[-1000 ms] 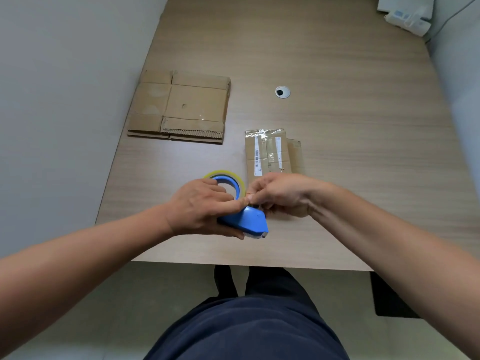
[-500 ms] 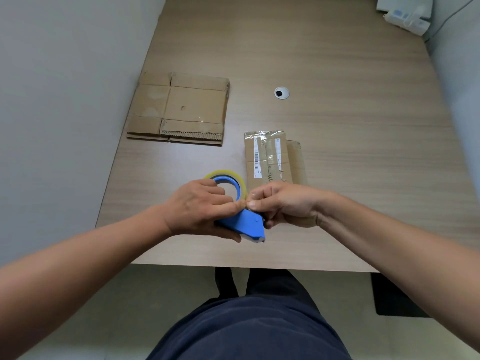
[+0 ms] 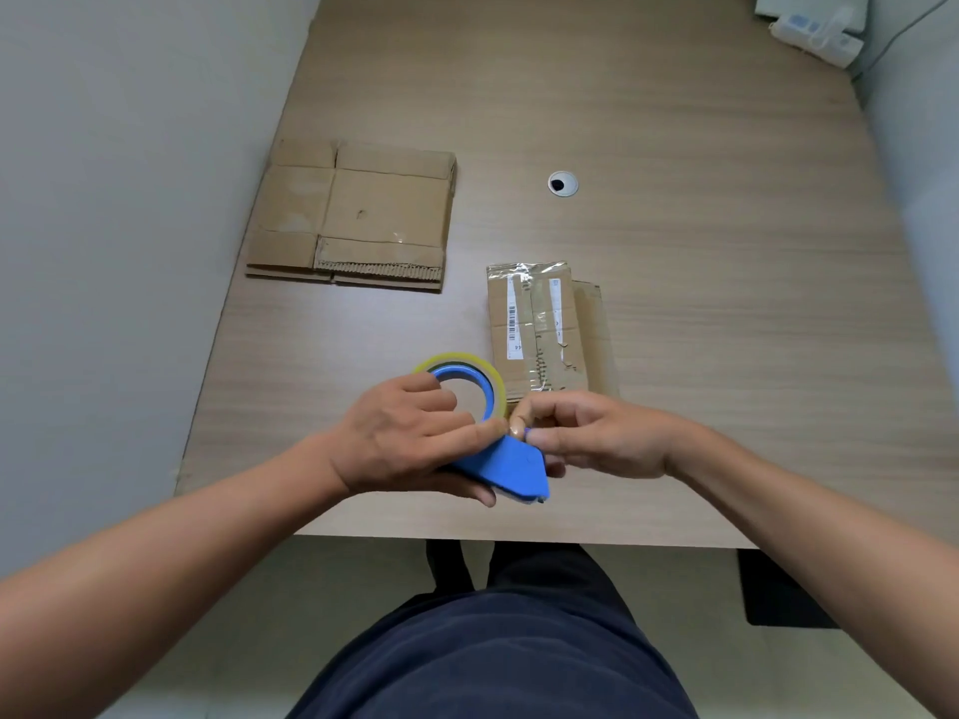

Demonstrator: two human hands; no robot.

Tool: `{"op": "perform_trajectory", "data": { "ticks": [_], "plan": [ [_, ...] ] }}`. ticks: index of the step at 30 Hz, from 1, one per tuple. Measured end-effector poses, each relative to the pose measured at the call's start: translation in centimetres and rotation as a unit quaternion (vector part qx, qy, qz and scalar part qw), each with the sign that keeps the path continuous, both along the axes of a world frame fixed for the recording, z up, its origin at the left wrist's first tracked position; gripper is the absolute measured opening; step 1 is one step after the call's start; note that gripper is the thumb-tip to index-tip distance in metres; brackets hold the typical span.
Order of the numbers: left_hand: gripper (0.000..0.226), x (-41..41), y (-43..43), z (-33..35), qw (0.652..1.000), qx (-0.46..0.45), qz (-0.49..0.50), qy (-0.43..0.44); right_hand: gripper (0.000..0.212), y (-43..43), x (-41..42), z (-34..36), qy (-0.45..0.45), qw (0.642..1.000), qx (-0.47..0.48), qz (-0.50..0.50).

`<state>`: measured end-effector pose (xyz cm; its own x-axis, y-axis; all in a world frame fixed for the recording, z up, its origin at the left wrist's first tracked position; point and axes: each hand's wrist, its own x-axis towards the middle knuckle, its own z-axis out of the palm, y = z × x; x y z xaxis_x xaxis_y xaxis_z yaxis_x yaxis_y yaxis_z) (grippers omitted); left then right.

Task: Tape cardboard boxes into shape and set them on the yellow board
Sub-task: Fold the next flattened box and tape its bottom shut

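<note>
My left hand (image 3: pixel 410 438) grips a blue tape dispenser (image 3: pixel 511 467) that carries a yellowish roll of clear tape (image 3: pixel 467 378), held just above the table's near edge. My right hand (image 3: pixel 597 438) has its fingers curled and pinches at the tape end next to the roll, right against my left thumb. A flattened small cardboard box (image 3: pixel 539 329) with old tape and a barcode label lies just beyond my hands. A larger flattened cardboard box (image 3: pixel 358 215) lies at the far left of the table. No yellow board is in view.
The wooden table (image 3: pixel 700 251) has a round cable hole (image 3: pixel 563 184) in its middle. A white device with a cable (image 3: pixel 814 28) sits at the far right corner. A grey wall runs along the table's left side. My dark trousers show below the near edge.
My right hand's fingers have shifted slightly at the tape end, and the dispenser sits a little lower and nearer to me. Both boxes lie unmoved.
</note>
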<state>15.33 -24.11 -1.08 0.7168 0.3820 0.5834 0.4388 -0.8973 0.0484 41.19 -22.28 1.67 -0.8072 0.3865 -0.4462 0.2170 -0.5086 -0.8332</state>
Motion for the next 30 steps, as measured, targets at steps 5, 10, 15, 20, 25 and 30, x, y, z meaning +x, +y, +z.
{"op": "perform_trajectory", "data": {
  "ticks": [5,10,15,20,25,30],
  "plan": [
    [0.066,0.1,-0.1,0.0,1.0,-0.009,-0.02,0.008,0.007,1.8,-0.1,1.8,-0.059,0.986,0.073,0.141],
    [0.06,-0.6,0.5,-0.6,0.995,-0.082,0.023,-0.052,0.011,1.4,-1.0,1.2,-0.085,0.892,0.44,0.054],
    [0.059,-1.1,1.2,-1.1,0.994,-0.073,0.052,-0.062,0.02,0.6,-1.5,0.7,-0.115,0.843,0.524,-0.037],
    [0.06,-1.4,2.2,-1.2,0.995,-0.04,0.073,-0.053,0.023,0.5,-2.0,0.9,-0.156,0.796,0.571,-0.125],
    [0.061,-1.8,3.0,-1.3,0.996,-0.028,0.075,-0.036,0.022,1.0,-2.5,0.8,-0.156,0.77,0.615,-0.073],
    [0.061,-2.0,3.3,-1.8,0.992,-0.026,0.109,-0.055,0.013,1.2,-3.1,0.3,-0.188,0.766,0.593,-0.163]
  ]
}}
